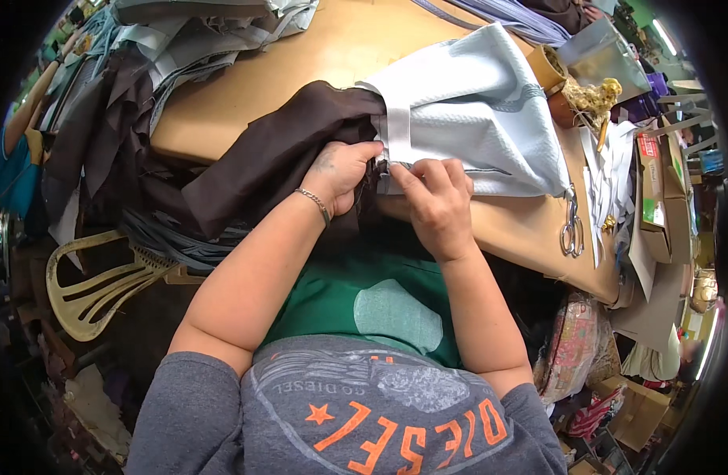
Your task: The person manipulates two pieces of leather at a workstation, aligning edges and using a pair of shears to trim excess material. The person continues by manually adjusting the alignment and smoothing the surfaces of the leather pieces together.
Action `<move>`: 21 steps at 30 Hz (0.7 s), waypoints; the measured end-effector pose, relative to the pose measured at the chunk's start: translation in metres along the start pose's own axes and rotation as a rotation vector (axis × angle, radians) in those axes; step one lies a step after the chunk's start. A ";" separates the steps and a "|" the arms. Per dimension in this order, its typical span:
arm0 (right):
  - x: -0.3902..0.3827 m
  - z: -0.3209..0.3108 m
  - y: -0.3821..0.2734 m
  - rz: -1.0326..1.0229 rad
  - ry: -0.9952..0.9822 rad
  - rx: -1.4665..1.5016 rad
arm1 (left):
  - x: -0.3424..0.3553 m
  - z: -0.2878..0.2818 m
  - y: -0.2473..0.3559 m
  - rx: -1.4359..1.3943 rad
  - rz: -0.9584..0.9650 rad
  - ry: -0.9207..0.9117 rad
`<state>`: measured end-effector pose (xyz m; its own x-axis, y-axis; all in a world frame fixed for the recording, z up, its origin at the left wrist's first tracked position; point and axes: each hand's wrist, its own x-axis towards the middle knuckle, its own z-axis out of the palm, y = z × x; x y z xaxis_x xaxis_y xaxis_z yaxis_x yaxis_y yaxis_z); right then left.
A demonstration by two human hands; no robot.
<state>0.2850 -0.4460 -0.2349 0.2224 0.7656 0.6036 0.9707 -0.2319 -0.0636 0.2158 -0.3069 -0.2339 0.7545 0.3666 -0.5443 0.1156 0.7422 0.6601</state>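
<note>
A light blue-white textured cloth piece (475,103) lies on the table, with a white band (399,134) along its left edge. Dark brown cloth (261,150) meets it there and trails off to the left. My left hand (340,170) is closed on the bunched brown cloth beside the band, its thumb resting at the join. Just right of it, my right hand (445,202) pinches the lower corner of the white cloth's edge. A small dark bit shows between the hands; what it is cannot be made out. Metal scissors (571,229) lie at the table's right edge.
The tan table (213,119) carries piled grey and brown cloth (205,47) at the far left and bluish strips (506,17) at the back. Tan containers (548,67) stand far right, near cardboard boxes (671,186). A cream plastic chair (102,285) is at left.
</note>
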 end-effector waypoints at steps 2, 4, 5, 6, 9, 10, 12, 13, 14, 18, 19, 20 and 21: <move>-0.004 0.000 0.001 -0.017 0.016 -0.005 | -0.002 0.003 0.001 0.037 0.002 0.024; -0.006 0.003 0.001 -0.042 0.069 0.000 | 0.000 0.002 0.000 0.025 -0.009 0.004; -0.007 0.003 0.000 -0.034 0.061 0.016 | 0.001 0.002 0.001 0.021 -0.011 -0.010; -0.008 0.003 0.000 -0.026 0.053 0.032 | 0.000 0.000 0.000 0.038 -0.012 -0.019; -0.009 0.005 -0.001 0.011 0.070 0.066 | -0.002 -0.005 0.002 0.070 -0.009 -0.089; -0.009 0.005 -0.002 0.026 0.082 0.074 | -0.004 -0.008 0.004 0.063 -0.008 -0.138; -0.009 0.005 -0.005 0.066 0.059 0.098 | -0.009 -0.011 0.006 0.107 -0.011 -0.192; -0.009 0.005 -0.006 0.087 0.047 0.110 | -0.011 -0.010 0.008 0.159 -0.011 -0.204; -0.008 0.003 -0.006 0.098 0.038 0.112 | -0.012 -0.010 0.009 0.207 -0.012 -0.218; -0.008 0.001 -0.004 0.091 0.027 0.118 | -0.010 -0.009 0.007 0.298 0.026 -0.115; -0.010 0.000 -0.002 0.073 0.021 0.117 | -0.009 -0.007 0.006 0.370 0.042 -0.089; -0.011 -0.001 0.000 0.054 0.012 0.117 | -0.008 -0.007 0.003 0.440 0.058 -0.062; -0.011 -0.001 0.001 0.009 0.019 0.085 | -0.006 -0.007 -0.001 0.509 0.074 -0.033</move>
<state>0.2829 -0.4554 -0.2410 0.2306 0.7522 0.6172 0.9730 -0.1867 -0.1360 0.2066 -0.3056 -0.2345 0.7918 0.3838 -0.4752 0.3543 0.3451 0.8691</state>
